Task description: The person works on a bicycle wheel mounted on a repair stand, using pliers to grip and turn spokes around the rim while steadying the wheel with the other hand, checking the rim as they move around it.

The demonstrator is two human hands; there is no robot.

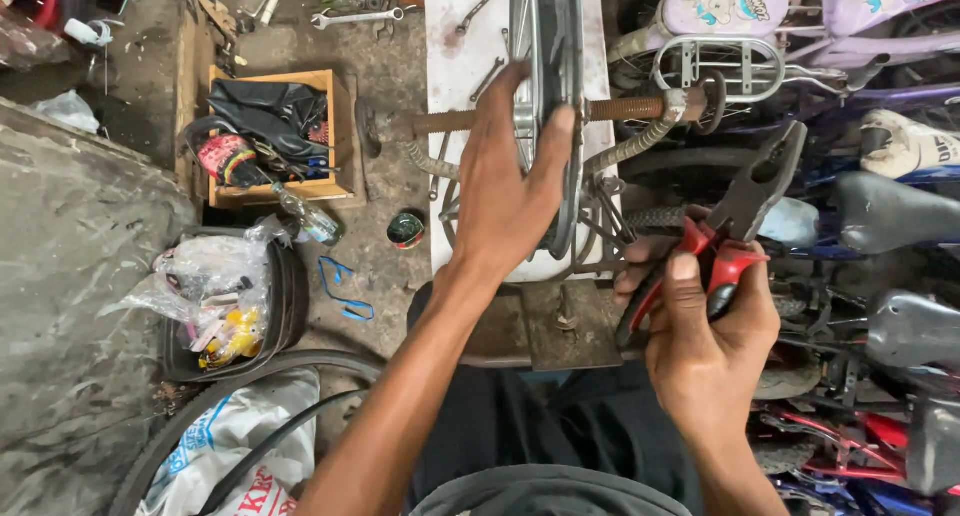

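Red-handled steel pliers (722, 238) sit clenched in your right hand (706, 348), jaws pointing up beside the grey metal bicycle wheel rim (548, 96), which your left hand (505, 191) grips ahead of you.

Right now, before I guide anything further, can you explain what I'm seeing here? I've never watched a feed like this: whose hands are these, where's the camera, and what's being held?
The single picture comes from a camera worn on the person's head, looking down at their own two bare hands. The left hand grips the rim of a bicycle wheel mounted on a rusty threaded rod. The right hand holds red-handled pliers, jaws pointing up. Nearby lie spanners on a white board, a wooden box of parts on the floor, and bicycles to the right.
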